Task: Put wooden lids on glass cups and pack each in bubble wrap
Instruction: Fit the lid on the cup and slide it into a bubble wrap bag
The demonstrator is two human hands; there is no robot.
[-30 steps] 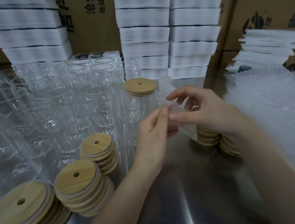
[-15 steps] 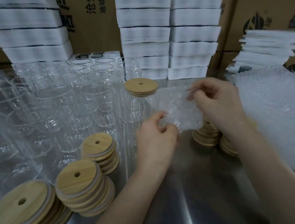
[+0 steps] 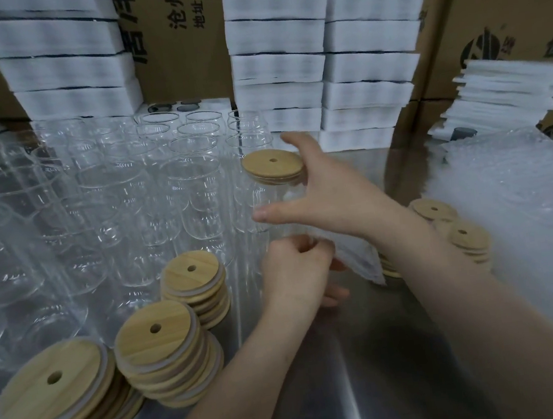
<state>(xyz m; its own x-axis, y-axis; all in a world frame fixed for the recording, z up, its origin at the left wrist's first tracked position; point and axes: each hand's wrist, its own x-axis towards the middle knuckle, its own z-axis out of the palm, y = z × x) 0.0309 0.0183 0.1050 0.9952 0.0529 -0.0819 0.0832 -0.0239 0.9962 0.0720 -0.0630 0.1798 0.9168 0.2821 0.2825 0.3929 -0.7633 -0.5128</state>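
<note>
Two bare hands work over a shiny metal surface. The right hand reaches to a glass cup that stands upright at the near right corner of a crowd of cups and already wears a wooden lid. Its grip is spread wide, with the thumb stretched across the front of the glass below the lid and the fingers behind the lid's far edge; whether they touch the cup I cannot tell. The left hand, just below it and nearer the camera, has its grip curled tight, pinching a piece of bubble wrap that hangs down to the right under the right forearm.

Left of the lidded cup stand many open glass cups in rows. Three stacks of lids lie at the near left in front of those cups, and two lower stacks sit to the right, beyond the right forearm. Farther right lies a heap of bubble wrap. Along the back, white foam blocks are piled in columns before cardboard boxes.
</note>
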